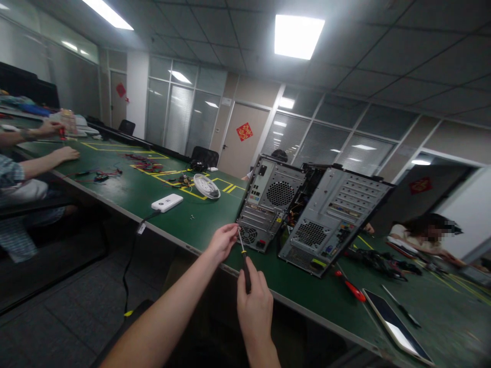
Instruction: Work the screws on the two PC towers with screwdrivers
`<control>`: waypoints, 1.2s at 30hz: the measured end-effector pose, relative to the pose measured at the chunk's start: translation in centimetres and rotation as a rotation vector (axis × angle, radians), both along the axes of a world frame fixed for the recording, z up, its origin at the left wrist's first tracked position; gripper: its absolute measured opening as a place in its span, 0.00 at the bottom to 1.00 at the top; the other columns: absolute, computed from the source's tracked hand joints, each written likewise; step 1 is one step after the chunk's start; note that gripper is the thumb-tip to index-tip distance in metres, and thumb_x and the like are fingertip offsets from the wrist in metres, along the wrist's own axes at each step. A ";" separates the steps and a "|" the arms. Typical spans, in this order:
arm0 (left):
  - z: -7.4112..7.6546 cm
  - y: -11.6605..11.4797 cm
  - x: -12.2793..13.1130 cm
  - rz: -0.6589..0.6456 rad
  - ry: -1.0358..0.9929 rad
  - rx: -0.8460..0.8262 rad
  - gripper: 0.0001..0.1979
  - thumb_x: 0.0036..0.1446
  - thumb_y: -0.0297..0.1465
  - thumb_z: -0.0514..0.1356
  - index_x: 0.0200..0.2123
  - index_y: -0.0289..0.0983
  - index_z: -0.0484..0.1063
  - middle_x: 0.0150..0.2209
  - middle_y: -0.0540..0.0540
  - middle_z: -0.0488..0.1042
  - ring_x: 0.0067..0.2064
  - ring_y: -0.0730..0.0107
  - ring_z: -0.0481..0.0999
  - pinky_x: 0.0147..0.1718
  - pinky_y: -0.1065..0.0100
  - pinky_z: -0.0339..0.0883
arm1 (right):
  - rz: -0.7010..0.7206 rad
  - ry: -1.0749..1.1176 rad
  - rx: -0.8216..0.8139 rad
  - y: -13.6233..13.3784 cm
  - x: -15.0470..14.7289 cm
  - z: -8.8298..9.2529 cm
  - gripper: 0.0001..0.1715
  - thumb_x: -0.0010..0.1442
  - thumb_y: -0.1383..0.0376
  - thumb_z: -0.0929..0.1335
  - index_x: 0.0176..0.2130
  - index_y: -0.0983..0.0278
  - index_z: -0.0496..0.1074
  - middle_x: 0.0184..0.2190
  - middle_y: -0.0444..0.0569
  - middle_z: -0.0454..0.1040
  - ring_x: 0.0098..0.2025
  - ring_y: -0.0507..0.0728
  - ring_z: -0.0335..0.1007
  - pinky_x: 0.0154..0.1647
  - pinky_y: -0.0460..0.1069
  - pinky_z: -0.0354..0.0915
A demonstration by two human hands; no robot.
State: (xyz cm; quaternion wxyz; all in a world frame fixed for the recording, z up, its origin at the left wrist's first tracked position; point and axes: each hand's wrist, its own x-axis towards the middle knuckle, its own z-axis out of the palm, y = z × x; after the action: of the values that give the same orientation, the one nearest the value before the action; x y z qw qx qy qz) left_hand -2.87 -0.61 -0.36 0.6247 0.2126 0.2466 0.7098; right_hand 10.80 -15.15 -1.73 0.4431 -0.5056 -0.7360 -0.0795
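Observation:
In the head view my right hand [254, 301] is wrapped round a black-handled screwdriver [245, 263] with a yellow ring near its shaft. The shaft slants up to the lower left edge of a computer case [256, 213], rear panel facing me. My left hand [223, 242] is closed in a pinch at the shaft's tip, against that edge; what its fingertips hold is too small to make out. Right of this case stands a second computer case [324, 220], also rear side towards me. Both stand tilted in view on the green table [215, 220].
Left of the cases lie a white power bank [167, 203] with a black cable, small screws [192, 217], a white oval part [207, 186] and loose wires [143, 163]. On the right are a red-handled screwdriver [350, 286], a tablet [397, 324] and cables. Other people sit at both sides.

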 end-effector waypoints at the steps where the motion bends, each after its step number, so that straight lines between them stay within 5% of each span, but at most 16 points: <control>1: 0.2 0.0 0.0 -0.004 -0.010 -0.010 0.08 0.52 0.21 0.73 0.36 0.32 0.79 0.33 0.43 0.81 0.30 0.78 0.76 0.28 0.77 0.66 | 0.001 0.000 0.000 0.0 0.0 0.0 0.27 0.77 0.56 0.59 0.64 0.64 0.72 0.40 0.54 0.78 0.37 0.58 0.78 0.37 0.50 0.70; 24: 3.3 -1.4 0.8 0.007 -0.159 -0.199 0.11 0.62 0.14 0.61 0.29 0.29 0.74 0.26 0.47 0.76 0.22 0.83 0.71 0.21 0.81 0.62 | -0.028 0.010 0.004 0.6 -0.6 -0.2 0.27 0.77 0.55 0.58 0.64 0.65 0.72 0.41 0.55 0.78 0.36 0.58 0.77 0.38 0.50 0.71; 36: 2.9 0.1 0.2 -0.035 -0.103 -0.281 0.11 0.54 0.19 0.72 0.34 0.33 0.72 0.30 0.47 0.80 0.23 0.81 0.74 0.18 0.81 0.58 | -0.033 0.002 0.004 0.9 -0.6 -0.2 0.28 0.77 0.55 0.58 0.64 0.64 0.72 0.40 0.55 0.77 0.37 0.59 0.77 0.38 0.50 0.71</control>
State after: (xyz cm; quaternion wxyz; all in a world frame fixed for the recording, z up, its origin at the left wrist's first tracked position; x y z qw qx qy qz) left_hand -2.64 -0.47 2.50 0.6724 0.0904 0.3074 0.6672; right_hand 10.17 -14.27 -1.93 0.4436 -0.5169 -0.7269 -0.0876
